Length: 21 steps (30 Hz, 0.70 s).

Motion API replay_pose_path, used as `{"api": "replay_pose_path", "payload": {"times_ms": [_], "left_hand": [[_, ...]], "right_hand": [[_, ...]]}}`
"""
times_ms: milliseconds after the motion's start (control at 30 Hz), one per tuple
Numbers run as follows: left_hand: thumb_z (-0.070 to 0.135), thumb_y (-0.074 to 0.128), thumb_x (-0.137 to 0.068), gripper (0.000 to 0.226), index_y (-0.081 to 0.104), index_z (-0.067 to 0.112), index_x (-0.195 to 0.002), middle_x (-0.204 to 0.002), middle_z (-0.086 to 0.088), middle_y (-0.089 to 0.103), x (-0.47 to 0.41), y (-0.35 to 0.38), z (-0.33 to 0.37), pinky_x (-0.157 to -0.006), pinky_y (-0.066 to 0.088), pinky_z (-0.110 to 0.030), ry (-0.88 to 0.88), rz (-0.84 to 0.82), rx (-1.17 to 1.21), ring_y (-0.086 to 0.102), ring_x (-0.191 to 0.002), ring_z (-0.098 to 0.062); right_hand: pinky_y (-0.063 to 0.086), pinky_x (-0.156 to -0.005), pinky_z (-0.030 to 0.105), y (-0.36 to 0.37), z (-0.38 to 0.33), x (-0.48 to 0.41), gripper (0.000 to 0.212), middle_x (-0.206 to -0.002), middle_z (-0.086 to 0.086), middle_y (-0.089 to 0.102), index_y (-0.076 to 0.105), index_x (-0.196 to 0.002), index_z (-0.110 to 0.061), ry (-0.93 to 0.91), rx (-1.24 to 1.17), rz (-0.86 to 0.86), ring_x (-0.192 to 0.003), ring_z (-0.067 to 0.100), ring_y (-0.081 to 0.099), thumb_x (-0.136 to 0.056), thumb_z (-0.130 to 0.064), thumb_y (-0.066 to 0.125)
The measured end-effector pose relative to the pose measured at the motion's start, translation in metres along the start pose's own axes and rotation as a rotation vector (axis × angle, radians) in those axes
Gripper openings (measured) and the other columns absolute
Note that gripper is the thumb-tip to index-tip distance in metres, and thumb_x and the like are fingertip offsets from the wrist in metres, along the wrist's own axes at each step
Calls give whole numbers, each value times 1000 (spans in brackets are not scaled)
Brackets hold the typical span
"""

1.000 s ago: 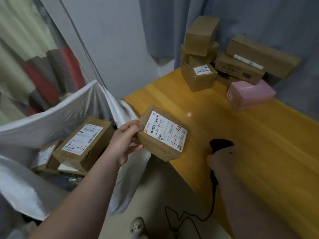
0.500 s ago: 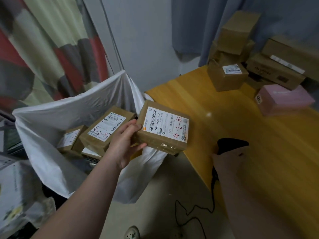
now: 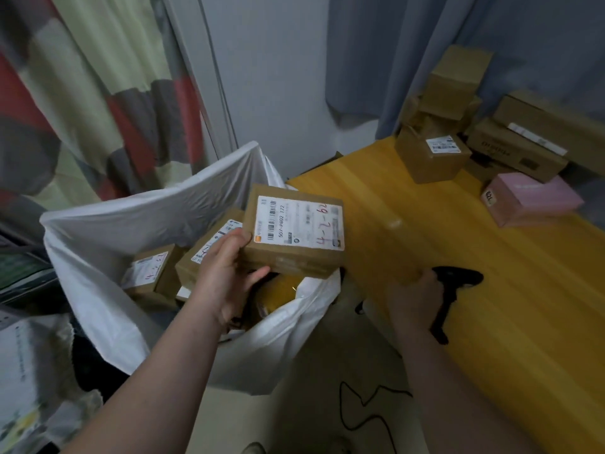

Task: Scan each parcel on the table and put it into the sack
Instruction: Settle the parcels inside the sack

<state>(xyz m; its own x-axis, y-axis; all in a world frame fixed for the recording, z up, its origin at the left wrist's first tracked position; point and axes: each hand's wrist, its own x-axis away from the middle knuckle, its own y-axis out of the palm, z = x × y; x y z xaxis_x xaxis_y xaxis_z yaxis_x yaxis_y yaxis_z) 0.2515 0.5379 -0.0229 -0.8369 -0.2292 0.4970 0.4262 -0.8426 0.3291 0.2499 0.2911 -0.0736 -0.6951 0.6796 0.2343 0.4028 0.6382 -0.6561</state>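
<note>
My left hand (image 3: 226,273) grips a flat brown parcel (image 3: 294,234) by its left end, white label with red handwriting facing up. The parcel hangs over the right rim of the open white sack (image 3: 131,211), beside the table's left corner. Inside the sack lie other labelled brown parcels (image 3: 150,273). My right hand (image 3: 411,298) holds the black handheld scanner (image 3: 450,286) at the front edge of the wooden table (image 3: 491,273). More brown boxes (image 3: 432,155) and a pink box (image 3: 530,198) are stacked at the table's far end.
A patterned curtain (image 3: 82,93) hangs at the left and a grey curtain (image 3: 425,37) behind the table. The scanner's black cable (image 3: 363,407) trails on the floor between sack and table. Papers and clutter (image 3: 29,371) sit left of the sack.
My left hand has carried the parcel leftwards off the table edge to above the sack's rim and turned it. The view has swung left. My right hand keeps the scanner at the table edge.
</note>
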Motion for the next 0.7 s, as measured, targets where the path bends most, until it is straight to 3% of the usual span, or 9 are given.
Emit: {"api": "replay_pose_path", "payload": {"times_ms": [67, 167, 233, 300, 400, 500, 600, 700], "left_hand": [[24, 53, -95, 16, 63, 18, -106, -109, -3, 66, -1, -18, 17, -72, 55, -31, 51, 47, 47, 59, -108, -17], [26, 53, -94, 11, 63, 20, -96, -101, -1, 64, -2, -56, 41, -70, 55, -29, 111, 174, 110, 58, -105, -15], [28, 55, -93, 10, 61, 22, -99, -108, -2, 60, -3, -86, 51, -66, 56, -26, 110, 264, 146, 55, -106, -15], [31, 57, -91, 18, 60, 23, -107, -117, -3, 59, -6, -114, 55, -62, 55, -26, 111, 345, 132, 54, -106, -16], [37, 56, -90, 33, 56, 19, -117, -114, -7, 55, -7, -147, 54, -66, 54, -33, 63, 395, 37, 55, -97, -20], [38, 52, -91, 37, 52, 16, -121, -111, -7, 52, -10, -171, 47, -80, 54, -44, 19, 465, -169, 55, -93, -26], [45, 55, -83, 41, 61, 24, -117, -121, -14, 55, -14, -201, 40, -99, 45, -47, 85, 692, -565, 53, -106, -36], [42, 58, -88, 44, 54, 29, -130, -142, -22, 37, -12, -217, 33, -109, 28, -41, -16, 752, -808, 35, -129, -39]], "right_hand": [[54, -85, 46, 19, -17, 22, 28, -96, 2, 60, 59, -113, -13, -131, -55, -170, -94, 28, 61, -88, -24, 60], [48, -88, 35, 50, -41, 59, 30, -117, -1, 55, 56, -121, -22, -324, -58, -504, -106, 19, 56, -92, -32, 60], [42, -90, 28, 65, -49, 78, 31, -124, 0, 51, 59, -122, -24, -512, 104, -490, -111, 17, 51, -92, -32, 59], [39, -96, 31, 73, -53, 95, 35, -134, 3, 42, 57, -126, -25, -566, 223, -425, -122, 20, 42, -91, -29, 60], [36, -105, 41, 83, -49, 113, 47, -152, 4, 20, 48, -136, -30, -449, 312, -389, -137, 30, 24, -91, -32, 60], [35, -110, 50, 98, -37, 118, 51, -157, 10, 11, 47, -138, -31, -326, 346, -348, -140, 38, 22, -89, -34, 61], [42, -104, 53, 110, -30, 116, 54, -152, 13, 20, 48, -138, -27, -160, 262, -411, -135, 37, 30, -87, -33, 63], [48, -98, 47, 117, -32, 116, 53, -141, 16, 40, 49, -138, -24, -57, 206, -409, -124, 35, 44, -88, -26, 64]]}}
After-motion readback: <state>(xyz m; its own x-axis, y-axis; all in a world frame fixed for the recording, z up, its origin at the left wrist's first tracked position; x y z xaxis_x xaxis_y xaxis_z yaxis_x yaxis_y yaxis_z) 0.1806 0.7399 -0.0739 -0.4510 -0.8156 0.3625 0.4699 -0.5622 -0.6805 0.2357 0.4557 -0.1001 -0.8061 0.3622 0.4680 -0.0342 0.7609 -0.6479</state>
